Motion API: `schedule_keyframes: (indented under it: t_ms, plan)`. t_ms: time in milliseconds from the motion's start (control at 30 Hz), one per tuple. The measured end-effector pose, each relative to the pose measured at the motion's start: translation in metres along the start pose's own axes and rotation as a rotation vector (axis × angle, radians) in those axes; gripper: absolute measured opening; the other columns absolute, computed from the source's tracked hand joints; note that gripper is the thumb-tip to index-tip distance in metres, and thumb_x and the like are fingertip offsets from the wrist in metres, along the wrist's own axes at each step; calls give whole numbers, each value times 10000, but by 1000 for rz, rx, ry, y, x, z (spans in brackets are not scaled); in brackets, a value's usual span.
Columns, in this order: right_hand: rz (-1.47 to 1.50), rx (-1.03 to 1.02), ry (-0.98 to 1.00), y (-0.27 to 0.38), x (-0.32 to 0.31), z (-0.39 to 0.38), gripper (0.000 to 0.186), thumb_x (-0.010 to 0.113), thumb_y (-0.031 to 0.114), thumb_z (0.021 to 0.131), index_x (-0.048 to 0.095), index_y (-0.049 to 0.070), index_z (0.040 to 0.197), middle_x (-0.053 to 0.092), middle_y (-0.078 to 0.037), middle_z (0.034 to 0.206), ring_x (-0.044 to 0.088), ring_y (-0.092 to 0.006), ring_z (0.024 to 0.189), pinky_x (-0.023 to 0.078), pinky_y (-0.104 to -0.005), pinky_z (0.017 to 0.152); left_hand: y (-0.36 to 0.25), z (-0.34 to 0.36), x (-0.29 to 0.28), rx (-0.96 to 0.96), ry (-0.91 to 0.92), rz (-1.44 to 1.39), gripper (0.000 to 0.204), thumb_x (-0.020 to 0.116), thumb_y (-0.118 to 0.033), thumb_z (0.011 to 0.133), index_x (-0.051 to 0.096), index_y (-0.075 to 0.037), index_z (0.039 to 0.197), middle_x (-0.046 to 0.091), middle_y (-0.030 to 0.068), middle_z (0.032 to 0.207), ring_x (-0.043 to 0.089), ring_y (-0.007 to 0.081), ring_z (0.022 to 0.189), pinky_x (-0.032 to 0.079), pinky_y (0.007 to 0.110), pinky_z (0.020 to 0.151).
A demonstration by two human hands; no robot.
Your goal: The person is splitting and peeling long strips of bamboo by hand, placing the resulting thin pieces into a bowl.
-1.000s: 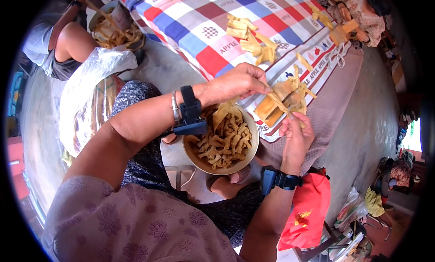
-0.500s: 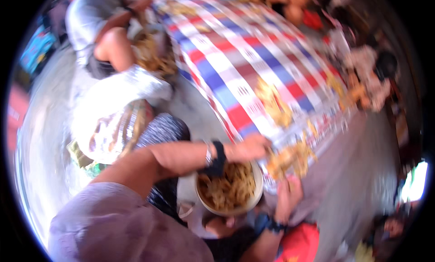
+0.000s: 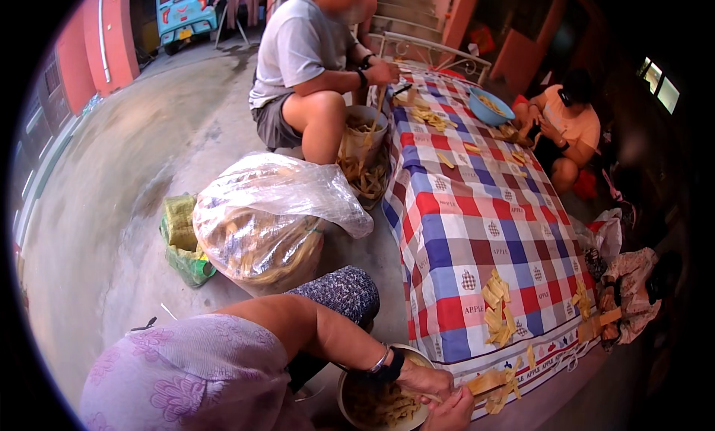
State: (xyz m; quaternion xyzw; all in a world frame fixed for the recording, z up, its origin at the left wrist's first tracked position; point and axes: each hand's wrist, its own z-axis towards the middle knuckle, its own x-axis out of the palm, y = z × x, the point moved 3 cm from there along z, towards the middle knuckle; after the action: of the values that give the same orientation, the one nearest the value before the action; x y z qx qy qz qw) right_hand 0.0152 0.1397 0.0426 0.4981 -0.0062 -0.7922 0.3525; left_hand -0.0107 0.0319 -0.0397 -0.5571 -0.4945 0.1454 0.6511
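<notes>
My left hand [image 3: 426, 378], with a bracelet and a black band at its wrist, is closed at the near edge of the table. My right hand [image 3: 451, 412] meets it from below, its fingers pinched together. Between them runs a thin pale strip [image 3: 430, 397], partly hidden by the fingers. Under my left wrist stands a round bowl [image 3: 344, 398] with yellowish-brown strips in it. Just beyond my hands, a flat tan board [image 3: 485, 382] lies at the table edge with loose yellow strips [image 3: 503, 398] around it.
A checked cloth [image 3: 454, 241] covers the long table, with a pile of yellow strips [image 3: 497, 306] on it. A plastic-covered basket [image 3: 261, 237] stands at the left. One person [image 3: 302, 66] sits beyond it; others work along the right side, near a blue basin [image 3: 485, 109].
My view has swung, showing more of the table and yard. My hands were apart around yellow strips at the table edge; they are now together over the bowl's rim.
</notes>
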Motion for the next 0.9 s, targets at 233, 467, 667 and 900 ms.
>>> schedule_keyframes:
  t_ms: [233, 467, 667, 900]
  plan:
    - [31, 76, 156, -30, 13, -7, 240, 524, 231, 979, 640, 37, 1056, 672, -201, 836, 637, -390, 723, 506, -444, 608, -5, -10, 8, -20, 87, -67, 243, 555, -192, 821, 608, 24, 722, 597, 112, 578, 527, 162, 395, 400, 279, 363]
    - [-83, 213, 146, -35, -33, 7, 318, 528, 297, 980, 676, 17, 1012, 668, -218, 847, 628, -380, 722, 495, -428, 613, -13, -17, 11, -32, 138, 44, 201, 609, -128, 812, 584, 3, 662, 536, 59, 497, 471, 131, 355, 378, 264, 386]
    - [322, 327, 185, -63, -35, -6, 302, 536, 268, 984, 676, 14, 1070, 652, -147, 795, 580, -240, 638, 442, -347, 534, -81, -17, 16, 229, 118, 282, 90, 667, -90, 800, 617, -41, 741, 511, -12, 565, 474, 67, 498, 350, 240, 450]
    - [1210, 832, 333, -40, -27, -17, 319, 541, 264, 984, 623, 61, 1215, 568, -40, 724, 465, -93, 604, 354, -238, 517, -76, -28, 21, 188, 53, 126, 92, 663, -109, 858, 643, -31, 812, 532, -61, 657, 485, 54, 597, 369, 235, 512]
